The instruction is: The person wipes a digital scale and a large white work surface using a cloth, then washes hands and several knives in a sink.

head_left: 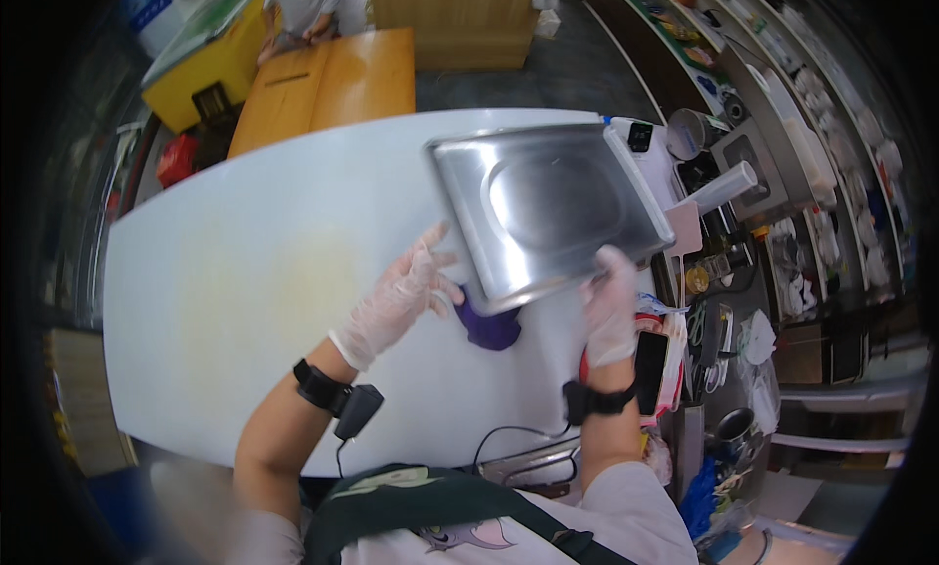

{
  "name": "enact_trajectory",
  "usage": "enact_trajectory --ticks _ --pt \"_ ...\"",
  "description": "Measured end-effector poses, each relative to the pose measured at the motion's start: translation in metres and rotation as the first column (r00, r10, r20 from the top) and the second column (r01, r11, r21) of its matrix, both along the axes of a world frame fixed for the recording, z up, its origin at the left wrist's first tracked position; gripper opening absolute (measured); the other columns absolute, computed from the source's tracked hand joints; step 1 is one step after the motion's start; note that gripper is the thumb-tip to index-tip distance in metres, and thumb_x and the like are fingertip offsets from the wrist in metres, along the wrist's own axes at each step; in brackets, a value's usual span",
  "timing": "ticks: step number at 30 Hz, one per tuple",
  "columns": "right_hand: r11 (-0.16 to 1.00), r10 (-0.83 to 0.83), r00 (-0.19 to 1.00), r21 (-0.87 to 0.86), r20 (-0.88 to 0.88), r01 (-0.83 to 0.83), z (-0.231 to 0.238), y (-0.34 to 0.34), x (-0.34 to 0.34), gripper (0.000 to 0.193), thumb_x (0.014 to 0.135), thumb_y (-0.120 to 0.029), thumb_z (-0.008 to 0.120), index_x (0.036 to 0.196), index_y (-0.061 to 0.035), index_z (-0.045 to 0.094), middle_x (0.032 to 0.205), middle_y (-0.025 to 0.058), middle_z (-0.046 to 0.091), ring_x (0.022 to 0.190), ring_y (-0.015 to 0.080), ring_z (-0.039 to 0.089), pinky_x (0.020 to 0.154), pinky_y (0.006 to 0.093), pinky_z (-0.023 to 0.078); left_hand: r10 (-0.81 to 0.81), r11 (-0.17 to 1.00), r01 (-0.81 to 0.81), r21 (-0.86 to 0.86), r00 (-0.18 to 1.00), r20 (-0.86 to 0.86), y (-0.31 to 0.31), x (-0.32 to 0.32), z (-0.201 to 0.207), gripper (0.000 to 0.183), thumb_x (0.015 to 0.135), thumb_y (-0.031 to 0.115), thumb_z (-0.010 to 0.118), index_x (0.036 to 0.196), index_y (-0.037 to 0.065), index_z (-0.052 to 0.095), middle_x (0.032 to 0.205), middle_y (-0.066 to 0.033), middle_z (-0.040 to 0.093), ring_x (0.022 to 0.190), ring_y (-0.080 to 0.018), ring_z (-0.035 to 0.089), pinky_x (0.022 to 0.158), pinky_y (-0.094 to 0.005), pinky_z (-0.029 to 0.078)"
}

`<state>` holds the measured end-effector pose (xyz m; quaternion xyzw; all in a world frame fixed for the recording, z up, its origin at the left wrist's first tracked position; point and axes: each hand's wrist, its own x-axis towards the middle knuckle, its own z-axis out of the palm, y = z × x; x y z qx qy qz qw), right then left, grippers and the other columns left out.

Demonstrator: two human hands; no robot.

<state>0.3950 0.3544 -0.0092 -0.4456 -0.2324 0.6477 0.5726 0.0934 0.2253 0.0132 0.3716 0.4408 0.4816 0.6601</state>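
Observation:
A shallow rectangular stainless steel tray [558, 208], slightly blurred, is over the right part of the white table, one side turned toward me. My right hand [610, 301], in a thin clear glove, grips its near right edge, thumb on top; the fingers beneath are hidden. Beside the tray's left edge is my left hand [406, 286], gloved too, its fingers spread and holding nothing. Close to those fingertips a crumpled purple cloth [489, 328] lies on the table, partly covered by the tray's near left corner.
The white table [215, 271] has faint yellow stains. To the right stand a white scale [646, 159], a metal pot [690, 133], a phone [651, 369] and loose tools. Beyond the table a person [305, 7] sits by a wooden table [342, 81]. A cable [518, 430] runs near my body.

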Motion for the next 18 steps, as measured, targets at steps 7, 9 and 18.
enact_trajectory --ticks 7,9,18 --pt "0.999 -0.032 0.995 -0.028 0.097 0.035 -0.049 0.126 0.052 0.007 0.089 -0.008 0.061 0.088 -0.0049 0.055 0.083 0.0098 0.057 0.061 0.0247 0.058 0.050 0.0317 0.042 -0.021 0.986 -0.009 -0.169 0.984 -0.176 -0.098 -0.043 -0.006 0.064 0.101 0.040 0.054 0.145 -0.003 0.040 0.117 -0.0119 0.066 0.093 -0.0129 0.060 0.080 -0.0260 0.050" --pt "0.999 -0.028 0.995 -0.043 0.093 0.032 -0.068 0.147 0.061 0.008 0.089 -0.009 0.062 0.088 -0.0048 0.055 0.081 0.0097 0.057 0.061 0.0247 0.058 0.050 0.0317 0.043 0.050 0.979 -0.076 -0.187 0.989 -0.140 -0.125 -0.058 -0.014 0.064 0.100 0.040 0.056 0.144 -0.004 0.041 0.116 -0.0118 0.066 0.092 -0.0125 0.060 0.080 -0.0256 0.050" --pt "0.998 0.001 0.999 -0.068 0.035 0.001 -0.106 0.160 0.060 0.009 0.089 -0.009 0.062 0.084 -0.0057 0.055 0.074 0.0069 0.058 0.056 0.0226 0.055 0.048 0.0308 0.043 0.352 0.901 -0.355 -0.248 0.934 -0.057 -0.184 -0.076 -0.017 0.061 0.098 0.038 0.061 0.141 -0.003 0.047 0.115 -0.0113 0.068 0.089 -0.0117 0.061 0.080 -0.0255 0.048"
